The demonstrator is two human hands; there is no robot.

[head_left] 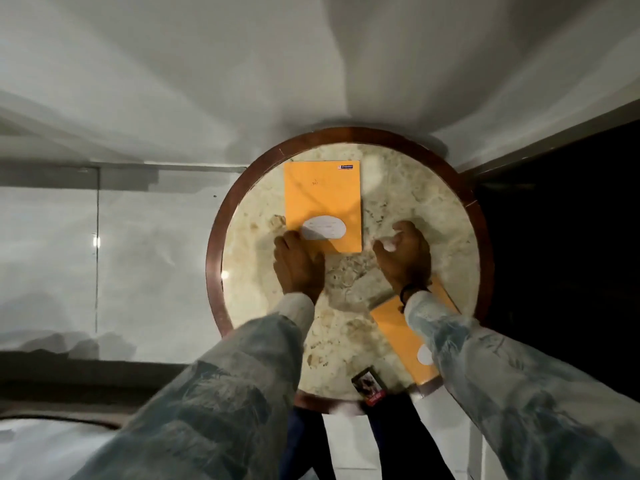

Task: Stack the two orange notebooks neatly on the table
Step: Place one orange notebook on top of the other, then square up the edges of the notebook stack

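One orange notebook (322, 199) lies flat at the far middle of the round marble table (415, 188), a white oval label near its close edge. My left hand (298, 265) rests on its near left corner, fingers touching the cover. The second orange notebook (398, 330) lies tilted at the table's near right edge, partly hidden under my right sleeve. My right hand (403, 258) hovers over the bare marble to the right of the first notebook, fingers loosely curled and blurred, holding nothing that I can see.
A small dark card or box with a red end (370, 384) lies at the table's near edge. The table has a brown wooden rim (216, 237). White walls stand behind and to the left; a dark opening is to the right.
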